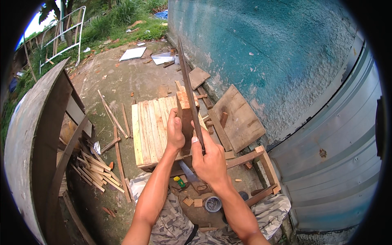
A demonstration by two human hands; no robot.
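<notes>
Basically, right grip [208,157] is closed tight round the lower end of a long dark wood strip [186,79], which slants up & away, w/ its tip well past the slatted wooden bench [150,126]. Left grip [175,132] is curled, thumb up, next to a brown wood block [186,122] btwn the hands; fingers mostly hidden, so can't tell what it has hold of. Handsaw blade [189,170], teeth showing, sits just below right grip. On the ground nr the knees: green-yellow item [179,182], round tin [213,203] w/ grey contents, small wood offcuts [198,203]. Wood frame [269,171] to the R, plywood panel [241,120] nr the teal wall [261,53], thin stick pile [96,169] to the L
</notes>
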